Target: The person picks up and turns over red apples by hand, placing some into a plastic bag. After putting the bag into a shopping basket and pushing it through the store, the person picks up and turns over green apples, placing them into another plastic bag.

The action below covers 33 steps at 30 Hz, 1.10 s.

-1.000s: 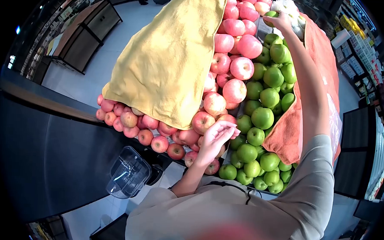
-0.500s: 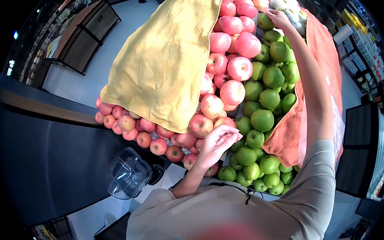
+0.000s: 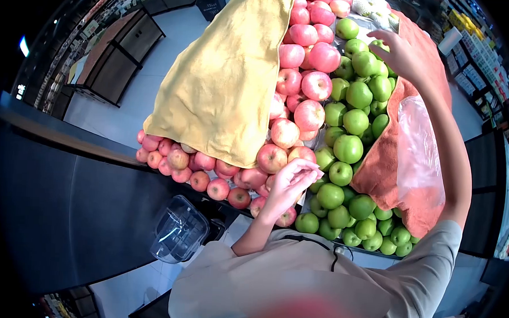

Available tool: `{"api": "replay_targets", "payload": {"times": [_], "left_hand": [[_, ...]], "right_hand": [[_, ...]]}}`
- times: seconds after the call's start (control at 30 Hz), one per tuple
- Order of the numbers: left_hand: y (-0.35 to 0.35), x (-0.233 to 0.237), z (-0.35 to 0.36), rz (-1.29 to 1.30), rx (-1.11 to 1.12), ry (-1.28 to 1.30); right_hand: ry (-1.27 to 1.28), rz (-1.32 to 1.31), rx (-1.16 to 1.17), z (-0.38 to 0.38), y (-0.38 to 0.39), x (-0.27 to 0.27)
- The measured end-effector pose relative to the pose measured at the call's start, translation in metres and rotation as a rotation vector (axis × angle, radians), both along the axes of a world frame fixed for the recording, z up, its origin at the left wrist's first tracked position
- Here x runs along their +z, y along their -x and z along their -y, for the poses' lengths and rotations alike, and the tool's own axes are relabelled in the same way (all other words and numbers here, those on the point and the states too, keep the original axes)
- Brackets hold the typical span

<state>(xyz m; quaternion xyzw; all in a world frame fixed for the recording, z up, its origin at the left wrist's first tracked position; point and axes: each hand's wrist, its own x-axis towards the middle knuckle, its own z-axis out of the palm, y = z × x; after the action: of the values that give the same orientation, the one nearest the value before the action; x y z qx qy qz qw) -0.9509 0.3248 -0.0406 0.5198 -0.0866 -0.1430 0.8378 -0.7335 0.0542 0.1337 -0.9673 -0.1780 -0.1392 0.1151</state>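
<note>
My left hand (image 3: 292, 182) hovers palm-up with curled fingers pressed together over the front of the red apples (image 3: 272, 158); nothing shows in it. Farther back, my right hand (image 3: 393, 50) is over the upper right of the green apples (image 3: 347, 148), its fingers apart and bent. No apple is visibly held in it. A yellow cloth (image 3: 224, 78) covers many red apples on the left. An orange cloth (image 3: 379, 164) lies along the right side of the green ones, with a clear plastic sheet (image 3: 418, 149) on it.
White foam-netted fruit (image 3: 375, 6) sits at the far end of the display. An empty clear plastic bin (image 3: 180, 229) stands at the front left beside a dark counter (image 3: 76, 208). A wooden cabinet (image 3: 120, 56) is at the back left, and shelves line the right.
My right hand has drawn back from the far green apple, toward the right and nearer me, and its fingers have spread. My left hand keeps its shape. The view has shifted slightly.
</note>
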Motion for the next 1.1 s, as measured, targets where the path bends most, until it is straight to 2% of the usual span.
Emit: {"api": "replay_targets", "payload": {"times": [0.07,0.13,0.2,0.27,0.37,0.43,0.5,0.6,0.63,0.7,0.77,0.83,0.9,0.97,1.03,1.07,1.1], "left_hand": [[0.003,0.006,0.002,-0.002,-0.049,0.021],[0.009,0.013,0.004,-0.004,-0.085,0.018],[0.013,0.018,0.01,0.032,-0.114,0.011],[0.018,0.023,0.017,0.024,-0.183,0.0],[0.029,0.023,0.047,0.045,-0.246,-0.078],[0.037,0.001,0.084,0.117,-0.233,-0.056],[0.054,-0.011,0.12,0.198,-0.161,-0.074],[0.088,-0.014,0.153,0.123,-0.107,-0.098],[0.098,-0.009,0.156,0.18,-0.078,-0.134],[0.11,-0.01,0.157,0.246,0.004,-0.187],[0.122,-0.001,0.153,0.208,0.045,-0.246],[0.137,0.001,0.148,0.166,0.083,-0.296],[0.155,0.0,0.144,0.097,0.062,-0.023],[0.175,-0.001,0.134,-0.057,0.01,0.162],[0.198,-0.004,0.125,-0.09,0.09,0.411],[0.207,-0.012,0.119,-0.082,0.118,0.422],[0.217,-0.026,0.112,-0.118,0.147,0.574]], "right_hand": [[0.079,-0.036,-0.052,0.009,0.091,0.018],[0.26,0.082,-0.146,0.026,0.176,0.027],[0.238,-0.031,-0.308,0.053,0.241,0.021],[0.202,-0.058,-0.432,0.08,0.281,0.0],[0.109,-0.011,-0.476,0.115,0.302,-0.046],[-0.084,0.106,-0.388,0.132,0.293,-0.083],[-0.308,0.083,-0.314,0.152,0.285,-0.102],[-0.427,0.098,-0.198,0.194,0.272,-0.119],[-0.432,0.096,-0.161,0.187,0.271,-0.109],[-0.853,0.162,-0.102,0.163,0.28,-0.085],[-0.846,0.138,-0.015,0.144,0.294,-0.075],[-0.936,0.07,0.215,0.113,0.313,-0.071],[-0.913,0.005,0.407,0.084,0.329,-0.078],[-0.863,-0.187,0.651,0.05,0.345,-0.068],[-0.827,-0.398,0.739,0.027,0.357,-0.076],[-0.793,-0.479,0.777,0.014,0.361,-0.081],[-0.857,-0.601,0.799,0.001,0.369,-0.089]]}}
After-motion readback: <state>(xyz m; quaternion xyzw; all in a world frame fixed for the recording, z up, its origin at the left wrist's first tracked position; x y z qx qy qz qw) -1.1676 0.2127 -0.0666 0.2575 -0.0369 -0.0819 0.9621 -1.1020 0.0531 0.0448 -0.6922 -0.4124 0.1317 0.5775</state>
